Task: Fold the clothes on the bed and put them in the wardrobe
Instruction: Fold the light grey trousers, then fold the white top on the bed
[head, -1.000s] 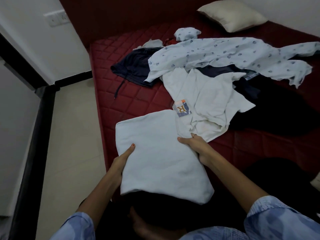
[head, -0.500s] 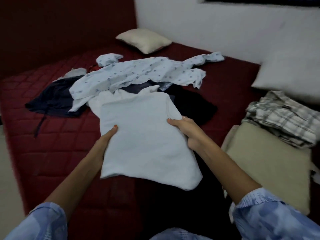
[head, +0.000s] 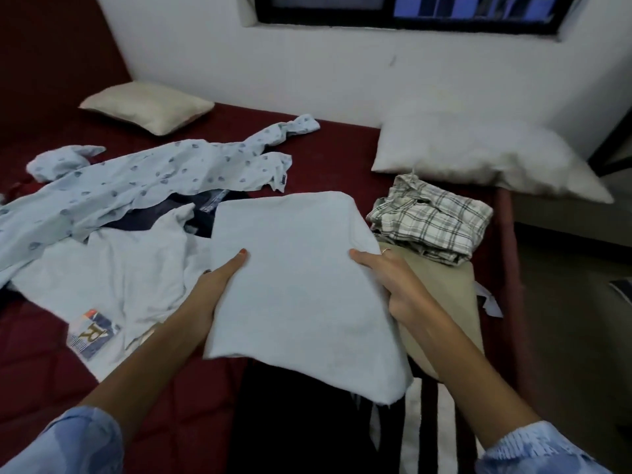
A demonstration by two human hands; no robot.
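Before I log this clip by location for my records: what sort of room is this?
Most likely a bedroom: a bed with a dark red cover, two pillows lying on it, and clothes spread across it, with a window above.

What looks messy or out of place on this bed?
The patterned blue shirt and white T-shirt lie crumpled and unfolded on the bed, unlike the folded plaid shirt. Nothing looks damaged.
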